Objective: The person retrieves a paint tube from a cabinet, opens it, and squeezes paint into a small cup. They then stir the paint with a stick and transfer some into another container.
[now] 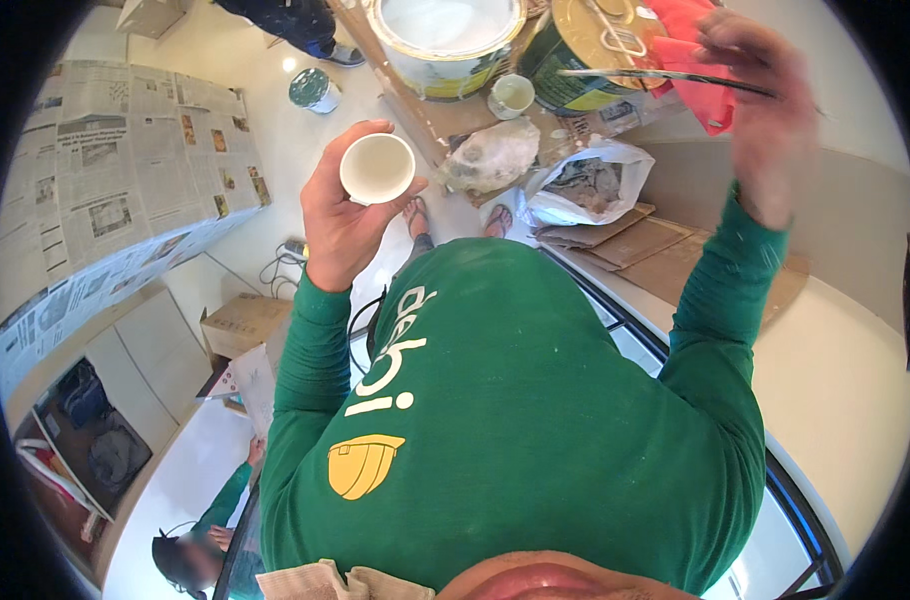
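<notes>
My left hand (335, 215) is closed round a small white cup (377, 168), held upright with its open mouth facing up. The inside looks pale; I cannot tell whether there is liquid in it. Raised at the upper right, my right hand (770, 120) is smeared by motion and grips a long thin tool (675, 75), seen nearly edge-on, pointing left; its exact kind does not show. Just beyond that hand is a red cloth (717, 105). Under the tool's tip stands a large paint can (585, 50) with a golden lid and metal tools lying on top.
An open bucket of white paint (445, 25), a smaller cup (511, 96) and a plastic-wrapped bundle (493, 155) are ahead. A white bag of debris (590, 185) and cardboard (655, 245) lie right. Newspaper covers a surface (125, 170) at left. Another person (195, 555) is lower left.
</notes>
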Demonstrator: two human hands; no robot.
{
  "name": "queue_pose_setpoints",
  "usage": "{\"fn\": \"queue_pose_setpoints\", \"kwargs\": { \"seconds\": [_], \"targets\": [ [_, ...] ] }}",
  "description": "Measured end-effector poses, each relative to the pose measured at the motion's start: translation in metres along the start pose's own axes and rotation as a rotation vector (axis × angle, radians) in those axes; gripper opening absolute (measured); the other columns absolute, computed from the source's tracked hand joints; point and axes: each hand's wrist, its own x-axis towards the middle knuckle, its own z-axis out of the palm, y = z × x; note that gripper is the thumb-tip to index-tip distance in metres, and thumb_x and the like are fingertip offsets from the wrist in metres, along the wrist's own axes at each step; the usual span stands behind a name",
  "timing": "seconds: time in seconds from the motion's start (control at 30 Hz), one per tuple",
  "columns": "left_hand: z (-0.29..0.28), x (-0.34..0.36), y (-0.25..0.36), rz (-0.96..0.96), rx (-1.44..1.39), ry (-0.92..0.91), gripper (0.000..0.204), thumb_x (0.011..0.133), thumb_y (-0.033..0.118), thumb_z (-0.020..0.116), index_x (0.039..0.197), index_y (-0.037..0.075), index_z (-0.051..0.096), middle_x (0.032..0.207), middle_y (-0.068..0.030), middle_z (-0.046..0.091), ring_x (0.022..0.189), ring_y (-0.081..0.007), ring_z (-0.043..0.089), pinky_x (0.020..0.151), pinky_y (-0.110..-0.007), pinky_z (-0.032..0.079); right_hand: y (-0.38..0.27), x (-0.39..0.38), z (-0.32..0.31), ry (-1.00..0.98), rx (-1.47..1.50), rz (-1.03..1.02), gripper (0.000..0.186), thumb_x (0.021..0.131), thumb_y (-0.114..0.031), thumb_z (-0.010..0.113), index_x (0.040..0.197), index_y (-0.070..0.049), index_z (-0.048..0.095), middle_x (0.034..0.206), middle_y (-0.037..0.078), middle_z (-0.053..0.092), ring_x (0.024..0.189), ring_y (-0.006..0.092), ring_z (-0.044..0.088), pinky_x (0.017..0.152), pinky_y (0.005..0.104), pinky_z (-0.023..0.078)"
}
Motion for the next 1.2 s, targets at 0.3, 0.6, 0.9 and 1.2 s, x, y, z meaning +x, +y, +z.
{"fn": "queue_pose_setpoints", "kwargs": {
  "seconds": [0.3,0.6,0.9,1.2],
  "targets": [
    [-0.019,-0.002,-0.024,0.050,0.261,-0.004,0.065,0.076,0.002,0.093,0.135,0.005,0.065,0.129,-0.0118,0.072,0.113,-0.0234,0.071,0.100,-0.036,0.056,-0.055,-0.041,0.078,-0.328,0.459,0.007,0.067,0.109,-0.066,0.041,0.089,-0.004,0.056,0.083,0.009,0.058,0.074,0.0186,0.052,0.066,0.0322,0.040],
    [-0.032,-0.007,-0.025,-0.043,0.269,-0.055,0.064,0.076,-0.004,0.088,0.135,0.005,0.065,0.129,-0.0119,0.072,0.115,-0.0241,0.070,0.101,-0.037,0.054,-0.032,-0.070,0.185,-0.499,0.203,-0.166,0.019,0.092,-0.011,0.081,0.107,-0.003,0.072,0.092,0.009,0.069,0.082,0.0213,0.068,0.071,0.0353,0.056],
    [-0.033,-0.013,-0.018,-0.045,0.364,-0.067,0.063,0.078,0.001,0.089,0.136,0.006,0.065,0.128,-0.0115,0.072,0.113,-0.0244,0.071,0.098,-0.037,0.056,-0.022,-0.092,0.191,-0.404,0.120,-0.360,0.021,0.087,-0.010,0.082,0.107,-0.008,0.075,0.095,0.009,0.071,0.084,0.0296,0.069,0.072,0.0394,0.057],
    [-0.027,-0.014,-0.014,0.004,0.384,-0.072,0.063,0.077,0.001,0.089,0.136,0.006,0.065,0.126,-0.0108,0.073,0.112,-0.0248,0.071,0.097,-0.037,0.056,-0.020,-0.094,0.187,-0.401,0.019,-0.356,0.017,0.085,-0.012,0.083,0.101,-0.009,0.075,0.090,0.005,0.068,0.086,0.0269,0.067,0.073,0.0393,0.056]
  ]
}}
